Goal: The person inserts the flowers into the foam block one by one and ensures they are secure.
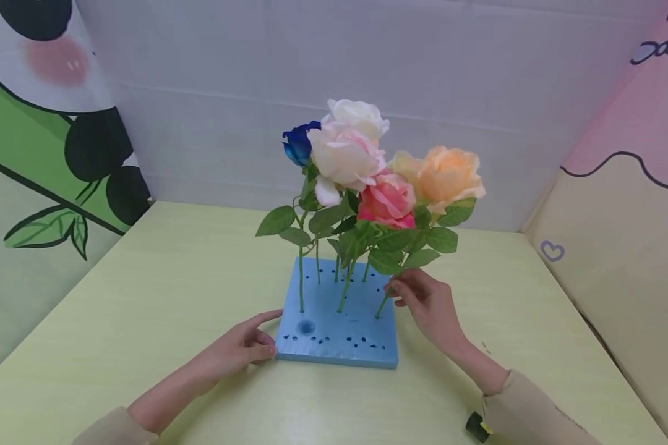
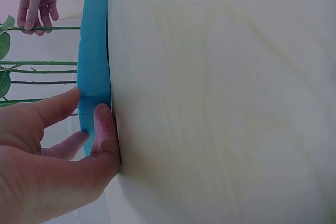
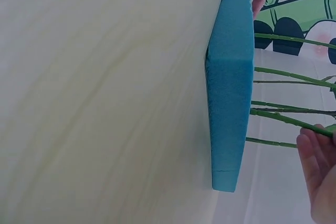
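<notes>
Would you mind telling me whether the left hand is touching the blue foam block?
Touching: the left wrist view shows the left hand with thumb and fingertips against the blue foam block.

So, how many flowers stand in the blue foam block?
5: blue rose back left, white rose behind, cream rose centre, pink rose front, peach rose right. Others may be hidden.

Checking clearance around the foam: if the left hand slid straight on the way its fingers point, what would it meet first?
The left hand already touches the blue foam block at its near-left corner, so it meets the block at once.
</notes>
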The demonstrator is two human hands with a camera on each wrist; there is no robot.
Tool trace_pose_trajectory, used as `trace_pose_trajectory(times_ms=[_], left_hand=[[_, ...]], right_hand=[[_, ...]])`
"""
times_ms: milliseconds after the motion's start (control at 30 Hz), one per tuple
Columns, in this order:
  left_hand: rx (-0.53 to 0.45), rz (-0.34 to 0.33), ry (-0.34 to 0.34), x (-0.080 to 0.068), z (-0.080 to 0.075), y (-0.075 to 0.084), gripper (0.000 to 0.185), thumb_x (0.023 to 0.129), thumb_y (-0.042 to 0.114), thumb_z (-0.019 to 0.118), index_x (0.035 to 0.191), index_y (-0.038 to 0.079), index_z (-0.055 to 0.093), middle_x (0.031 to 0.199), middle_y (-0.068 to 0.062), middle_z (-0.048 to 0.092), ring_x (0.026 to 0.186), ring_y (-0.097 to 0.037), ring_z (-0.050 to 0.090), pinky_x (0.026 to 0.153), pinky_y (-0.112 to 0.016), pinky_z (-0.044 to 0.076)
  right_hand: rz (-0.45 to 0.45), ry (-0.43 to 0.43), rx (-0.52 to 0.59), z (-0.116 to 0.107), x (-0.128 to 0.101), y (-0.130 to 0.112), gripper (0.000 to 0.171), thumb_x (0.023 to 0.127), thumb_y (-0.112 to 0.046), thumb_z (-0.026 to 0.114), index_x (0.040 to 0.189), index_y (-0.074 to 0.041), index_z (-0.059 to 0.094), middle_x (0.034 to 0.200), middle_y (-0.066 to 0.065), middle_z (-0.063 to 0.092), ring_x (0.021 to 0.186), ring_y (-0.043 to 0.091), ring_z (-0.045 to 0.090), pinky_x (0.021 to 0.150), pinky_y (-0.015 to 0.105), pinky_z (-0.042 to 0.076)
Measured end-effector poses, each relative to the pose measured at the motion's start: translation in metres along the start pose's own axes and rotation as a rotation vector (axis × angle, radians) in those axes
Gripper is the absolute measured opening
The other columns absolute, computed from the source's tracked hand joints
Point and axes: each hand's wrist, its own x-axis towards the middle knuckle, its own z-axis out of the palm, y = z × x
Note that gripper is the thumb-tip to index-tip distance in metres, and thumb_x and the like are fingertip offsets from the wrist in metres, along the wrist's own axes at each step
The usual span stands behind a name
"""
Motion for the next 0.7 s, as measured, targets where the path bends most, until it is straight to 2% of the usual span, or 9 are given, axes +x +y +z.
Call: trace_pose_trajectory(times_ms=[200,400,700], left_hand=[[0.000,-0.021,0.010,-0.0008,0.0009,0.0001,0.068,0.094,0.017,0.066,0.154,0.015,0.034,0.107,-0.011,0.062,0.092,-0.020,0.059,0.071,-0.028,0.046],[0.008,-0.021,0.010,0.0004,0.0011,-0.0005,0.068,0.094,0.017,0.066,0.154,0.015,0.034,0.107,-0.011,0.062,0.094,-0.020,0.060,0.074,-0.029,0.047],[0.018,-0.037,0.017,0.0009,0.0015,0.0008,0.067,0.094,0.016,0.065,0.154,0.016,0.034,0.107,-0.011,0.063,0.094,-0.020,0.059,0.074,-0.030,0.046]], right_hand=[[-0.004,-0.020,-0.025,0.0001,0.0000,0.0016,0.009,0.096,-0.012,0.063,0.099,-0.004,0.067,0.091,0.011,0.076,0.079,0.028,0.074,0.064,0.023,0.059],[-0.003,-0.045,-0.019,-0.0007,0.0003,0.0024,0.009,0.097,-0.011,0.062,0.098,-0.004,0.066,0.091,0.011,0.076,0.080,0.030,0.074,0.064,0.023,0.059],[-0.029,-0.047,-0.014,0.0009,0.0002,0.0043,0.008,0.097,-0.008,0.061,0.096,-0.002,0.065,0.089,0.013,0.076,0.079,0.024,0.075,0.065,0.023,0.059]])
